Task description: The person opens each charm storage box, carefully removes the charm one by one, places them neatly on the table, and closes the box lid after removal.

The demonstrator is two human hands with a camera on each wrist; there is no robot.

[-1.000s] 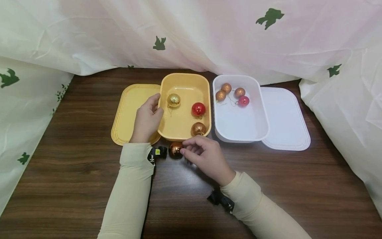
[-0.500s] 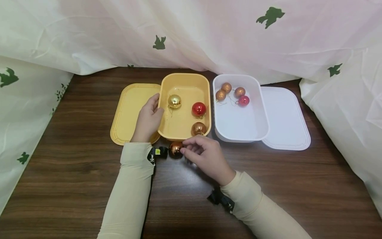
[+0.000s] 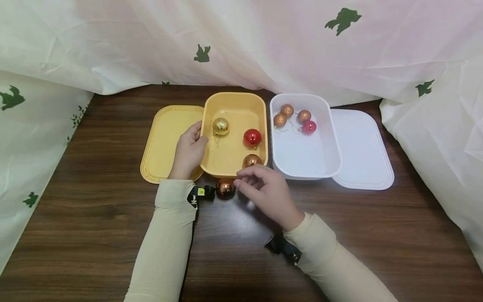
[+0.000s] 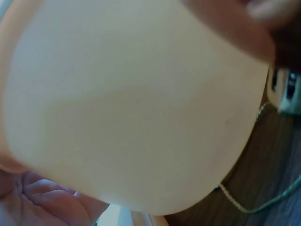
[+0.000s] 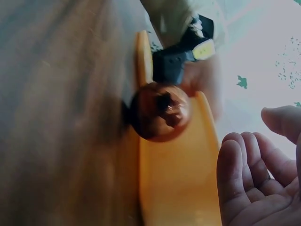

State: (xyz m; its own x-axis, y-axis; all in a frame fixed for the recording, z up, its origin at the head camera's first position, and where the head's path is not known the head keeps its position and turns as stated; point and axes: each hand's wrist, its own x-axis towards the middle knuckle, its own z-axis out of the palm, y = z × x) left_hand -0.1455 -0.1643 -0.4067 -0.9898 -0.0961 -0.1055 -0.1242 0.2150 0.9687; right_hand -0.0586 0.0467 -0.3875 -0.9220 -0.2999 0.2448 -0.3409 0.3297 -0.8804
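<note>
Dark wood-grain tabletop. Left hand grips the left side of a rectangular yellow plastic tub. Glossy copper-brown ball sits just in front of the tub; right hand, fingers loosely curved, thumb apart, near its front-right corner.

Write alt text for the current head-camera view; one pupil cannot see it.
A right hand is beside a copper ball on a table in front of a yellow box holding a gold ball, a red ball and a brown ball; the left hand touches that box. To its right, a white box holds four smaller balls.
</note>
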